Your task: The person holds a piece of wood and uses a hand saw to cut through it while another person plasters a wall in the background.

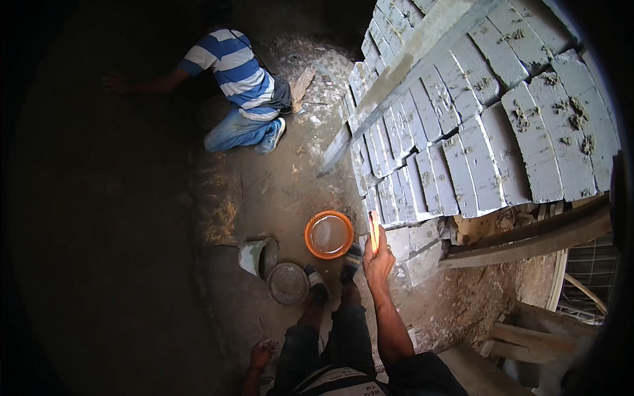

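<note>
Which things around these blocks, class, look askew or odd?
Dark, mortar-like lumps cling to the pale blocks at right, spoiling otherwise flat faces. A long grey bar slants across the rows, out of line with them, and some blocks jut past their neighbours.

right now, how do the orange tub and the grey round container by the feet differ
The orange tub is bright; the grey container is dull. The orange tub stands ahead of the left foot, the grey container to its left. The orange tub's inside looks pale and wet, the grey container's drab. Both are round.
</note>
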{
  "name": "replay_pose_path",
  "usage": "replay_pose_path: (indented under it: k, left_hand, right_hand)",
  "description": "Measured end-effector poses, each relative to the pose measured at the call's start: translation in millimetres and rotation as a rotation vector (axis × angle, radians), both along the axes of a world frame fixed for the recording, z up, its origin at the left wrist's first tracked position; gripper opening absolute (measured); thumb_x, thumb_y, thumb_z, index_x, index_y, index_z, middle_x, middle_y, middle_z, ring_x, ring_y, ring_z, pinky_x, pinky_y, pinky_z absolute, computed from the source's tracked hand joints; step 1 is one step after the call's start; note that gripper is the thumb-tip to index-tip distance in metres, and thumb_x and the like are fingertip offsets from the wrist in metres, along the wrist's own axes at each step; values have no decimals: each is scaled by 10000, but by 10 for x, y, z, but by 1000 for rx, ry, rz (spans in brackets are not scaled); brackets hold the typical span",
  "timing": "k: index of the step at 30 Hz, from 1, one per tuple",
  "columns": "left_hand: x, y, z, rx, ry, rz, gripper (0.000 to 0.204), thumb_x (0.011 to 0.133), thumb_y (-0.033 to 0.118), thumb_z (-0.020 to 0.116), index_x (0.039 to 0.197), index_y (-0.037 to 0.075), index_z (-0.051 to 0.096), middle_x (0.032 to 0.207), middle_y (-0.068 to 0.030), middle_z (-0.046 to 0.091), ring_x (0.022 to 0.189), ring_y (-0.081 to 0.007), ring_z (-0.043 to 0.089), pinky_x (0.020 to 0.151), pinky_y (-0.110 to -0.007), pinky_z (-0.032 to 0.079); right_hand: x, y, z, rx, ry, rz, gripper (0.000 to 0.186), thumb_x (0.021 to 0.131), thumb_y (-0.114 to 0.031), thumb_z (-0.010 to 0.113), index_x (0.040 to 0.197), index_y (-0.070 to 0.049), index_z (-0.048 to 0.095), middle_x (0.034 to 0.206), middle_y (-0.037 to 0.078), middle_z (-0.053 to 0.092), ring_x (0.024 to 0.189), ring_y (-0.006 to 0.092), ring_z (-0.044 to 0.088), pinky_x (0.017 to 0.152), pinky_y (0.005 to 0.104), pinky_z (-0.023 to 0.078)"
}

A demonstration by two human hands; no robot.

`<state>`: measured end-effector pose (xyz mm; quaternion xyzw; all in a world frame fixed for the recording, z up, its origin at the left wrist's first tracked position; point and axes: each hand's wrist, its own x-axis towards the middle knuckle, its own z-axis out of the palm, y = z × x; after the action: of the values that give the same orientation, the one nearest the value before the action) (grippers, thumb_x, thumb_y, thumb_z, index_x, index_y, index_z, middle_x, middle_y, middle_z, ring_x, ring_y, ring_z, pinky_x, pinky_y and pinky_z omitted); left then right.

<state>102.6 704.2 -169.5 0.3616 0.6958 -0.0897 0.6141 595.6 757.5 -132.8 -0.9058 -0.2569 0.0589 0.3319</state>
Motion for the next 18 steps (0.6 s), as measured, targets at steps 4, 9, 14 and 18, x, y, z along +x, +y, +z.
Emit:
replay_pose_path:
  k: [4, 9, 14, 18]
  left_hand:
    - [-41, -72, -61, -28, -33, 83, 344, 905, 150, 592, 1216, 4, 592, 942, -88, 687, 752, -154, 656, 651, -294, 514]
    - [13, -40, -28, 1, -78, 54, 357, 914, 170, 584, 1230, 5, 584, 935, -77, 679, 776, -158, 659, 661, -290, 512]
    - [201, 116, 160, -27, -4, 7, 349, 925, 169, 565, 1225, -8, 577, 936, -79, 679, 774, -153, 657, 661, -286, 510]
    - [133, 147, 107, 3, -18, -32, 364, 933, 184, 547, 1234, -20, 564, 950, -91, 683, 787, -162, 667, 674, -285, 516]
  right_hand:
    - [-53, 3, 95, 12, -10, -36, 458, 864, -169, 633, 1308, -108, 537, 670, 259, 619, 604, 411, 636, 537, 467, 491]
    - [-140, -9, 132, 137, -13, -81, 445, 868, -163, 631, 1303, -125, 547, 703, 257, 631, 633, 412, 645, 543, 459, 495]
    - [-138, -5, 48, 50, -26, -58, 464, 858, -168, 635, 1310, -119, 541, 667, 237, 626, 587, 399, 627, 543, 476, 495]
    - [-98, -26, -41, 47, 26, -58, 452, 846, -160, 639, 1289, -124, 554, 668, 246, 620, 580, 399, 626, 547, 481, 494]
